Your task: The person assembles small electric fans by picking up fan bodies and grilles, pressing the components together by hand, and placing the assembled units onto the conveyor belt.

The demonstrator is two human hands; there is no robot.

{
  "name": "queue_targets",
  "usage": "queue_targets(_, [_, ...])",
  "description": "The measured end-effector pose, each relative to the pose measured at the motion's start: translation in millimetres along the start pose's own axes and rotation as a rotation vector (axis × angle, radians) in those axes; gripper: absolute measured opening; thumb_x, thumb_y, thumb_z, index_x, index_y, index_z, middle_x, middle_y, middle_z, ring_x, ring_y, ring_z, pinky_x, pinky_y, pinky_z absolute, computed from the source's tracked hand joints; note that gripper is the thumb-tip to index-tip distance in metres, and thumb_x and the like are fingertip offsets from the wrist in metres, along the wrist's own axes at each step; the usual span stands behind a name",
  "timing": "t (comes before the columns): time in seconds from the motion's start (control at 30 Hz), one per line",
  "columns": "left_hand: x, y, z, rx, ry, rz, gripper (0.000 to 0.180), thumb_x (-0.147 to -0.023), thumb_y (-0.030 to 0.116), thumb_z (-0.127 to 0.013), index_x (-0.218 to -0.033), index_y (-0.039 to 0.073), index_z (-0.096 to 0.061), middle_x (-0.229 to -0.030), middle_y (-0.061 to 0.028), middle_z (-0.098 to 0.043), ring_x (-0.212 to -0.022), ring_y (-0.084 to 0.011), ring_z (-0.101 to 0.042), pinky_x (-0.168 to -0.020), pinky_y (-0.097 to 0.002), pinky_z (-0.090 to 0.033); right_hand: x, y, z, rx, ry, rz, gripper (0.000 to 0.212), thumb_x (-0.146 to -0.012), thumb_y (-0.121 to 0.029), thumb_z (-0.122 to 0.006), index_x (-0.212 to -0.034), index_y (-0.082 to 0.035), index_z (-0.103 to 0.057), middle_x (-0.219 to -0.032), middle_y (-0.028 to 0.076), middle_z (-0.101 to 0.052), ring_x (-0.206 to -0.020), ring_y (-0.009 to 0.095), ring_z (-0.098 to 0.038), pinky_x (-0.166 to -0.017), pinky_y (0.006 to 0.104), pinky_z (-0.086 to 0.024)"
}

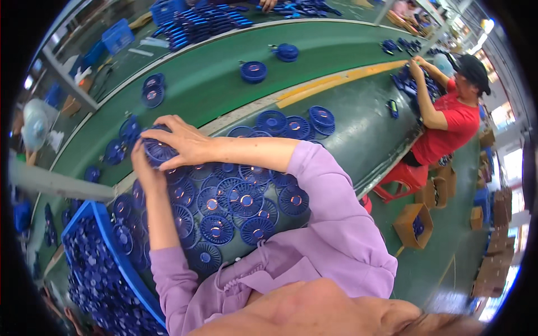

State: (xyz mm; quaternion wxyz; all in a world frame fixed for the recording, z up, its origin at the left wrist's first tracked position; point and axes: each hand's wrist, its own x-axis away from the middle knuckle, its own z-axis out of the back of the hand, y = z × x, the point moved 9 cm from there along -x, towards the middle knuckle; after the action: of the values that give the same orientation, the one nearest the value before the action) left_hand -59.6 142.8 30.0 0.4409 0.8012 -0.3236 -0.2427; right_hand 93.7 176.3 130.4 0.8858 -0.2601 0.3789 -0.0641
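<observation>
A round blue fan grille (159, 152) is held between my two hands above the left end of the worktable. My right hand (184, 140) curves over it, with its thumb at the lower edge and its fingers across the top. Against its left side is my left hand (147, 168), closed on it and slightly smeared by motion. Part of the grille is hidden behind my fingers. Many similar blue grilles (245, 199) lie spread and overlapping on the table below my arms, several with a shiny copper-coloured centre.
A green conveyor belt (207, 84) runs beyond the table and carries blue fan heads (253, 71). At my left stands a blue bin (120, 263) full of small dark-blue parts. To the right, a person in a red shirt (457, 115) works at the same table. Cardboard boxes (412, 227) stand on the floor.
</observation>
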Motion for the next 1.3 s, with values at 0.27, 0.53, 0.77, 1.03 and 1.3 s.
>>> queue_targets(0.27, [40.7, -17.3, -33.3, 0.436, -0.007, 0.415, 0.044, -0.098, 0.047, -0.039, -0.117, 0.011, -0.056, -0.120, -0.0103, -0.060, -0.111, -0.0254, -0.058, -0.096, -0.0412, -0.047, 9.7, -2.0, -17.1, 0.129, -0.159, 0.073, 0.078, -0.070, -0.044, -0.074, -0.137, -0.021, -0.043, -0.133, 0.021, -0.040, -0.121, 0.041, -0.040, -0.101, 0.0496, -0.034])
queue_targets(0.53, [55.8, 29.6, -59.5, -0.043, 0.099, -0.242, 0.045, -0.103, 0.036, -0.033, -0.141, 0.012, -0.030, -0.125, -0.0083, -0.044, -0.112, -0.0180, -0.045, -0.100, -0.0334, -0.035, 13.1, 19.1, -26.1, -0.422, 0.018, -0.164, 0.062, -0.094, -0.040, -0.047, -0.140, -0.003, -0.030, -0.139, 0.022, -0.037, -0.133, 0.035, -0.034, -0.111, 0.0408, -0.025])
queue_targets(0.77, [50.3, 51.8, -84.3, -0.369, 0.051, -0.580, 0.042, -0.102, 0.019, -0.036, -0.141, 0.005, -0.027, -0.115, -0.0116, -0.048, -0.104, -0.0186, -0.048, -0.094, -0.0325, -0.038, 0.1, 33.1, -18.5, -0.689, 0.166, -0.243, 0.041, -0.100, -0.032, -0.041, -0.130, -0.005, -0.039, -0.122, 0.013, -0.051, -0.112, 0.021, -0.051, -0.097, 0.0331, -0.040])
queue_targets(1.03, [-29.0, -1.0, -87.9, -0.786, -0.148, -0.402, 0.077, -0.093, 0.028, -0.053, -0.147, 0.001, -0.006, -0.123, -0.0320, -0.050, -0.113, -0.0445, -0.052, -0.095, -0.0452, -0.041, -12.1, 140.9, 25.4, -0.220, 0.022, -0.582, 0.055, -0.090, -0.047, -0.054, -0.124, -0.004, -0.052, -0.115, 0.021, -0.061, -0.111, 0.030, -0.058, -0.094, 0.0387, -0.045])
queue_targets(1.3, [-73.6, -8.8, 9.0, -1.593, -0.107, -0.279, 0.035, -0.080, 0.021, -0.066, -0.109, 0.003, -0.056, -0.102, -0.0197, -0.061, -0.099, -0.0364, -0.059, -0.083, -0.0458, -0.048, -28.5, 204.4, 50.1, 0.750, -0.045, -0.346, 0.073, -0.073, -0.043, -0.075, -0.133, -0.013, -0.047, -0.138, 0.024, -0.040, -0.127, 0.040, -0.039, -0.100, 0.0506, -0.039])
